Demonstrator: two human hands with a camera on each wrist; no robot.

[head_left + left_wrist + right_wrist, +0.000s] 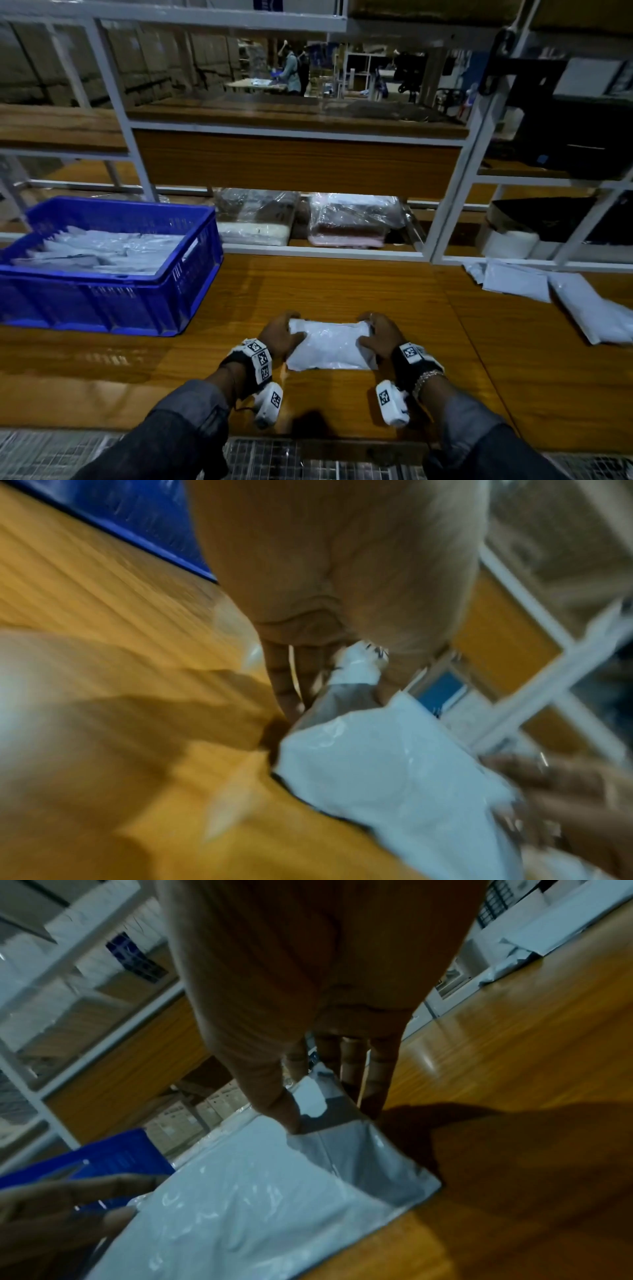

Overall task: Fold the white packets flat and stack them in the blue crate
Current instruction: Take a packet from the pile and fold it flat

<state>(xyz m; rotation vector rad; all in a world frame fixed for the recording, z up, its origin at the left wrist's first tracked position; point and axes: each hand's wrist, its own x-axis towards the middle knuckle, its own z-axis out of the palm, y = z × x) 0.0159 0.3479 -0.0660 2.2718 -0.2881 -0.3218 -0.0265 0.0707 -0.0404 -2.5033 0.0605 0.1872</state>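
My left hand (279, 334) and right hand (380, 334) pinch the white packet's (330, 346) ends on the table (342, 287) — slick film may slip and spring the fold open

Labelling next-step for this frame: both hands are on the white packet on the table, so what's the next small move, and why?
Probably lift the white packet and carry it left toward the blue crate. The left hand and right hand grip its two ends, it already looks folded on the table, and the crate already holds packets.
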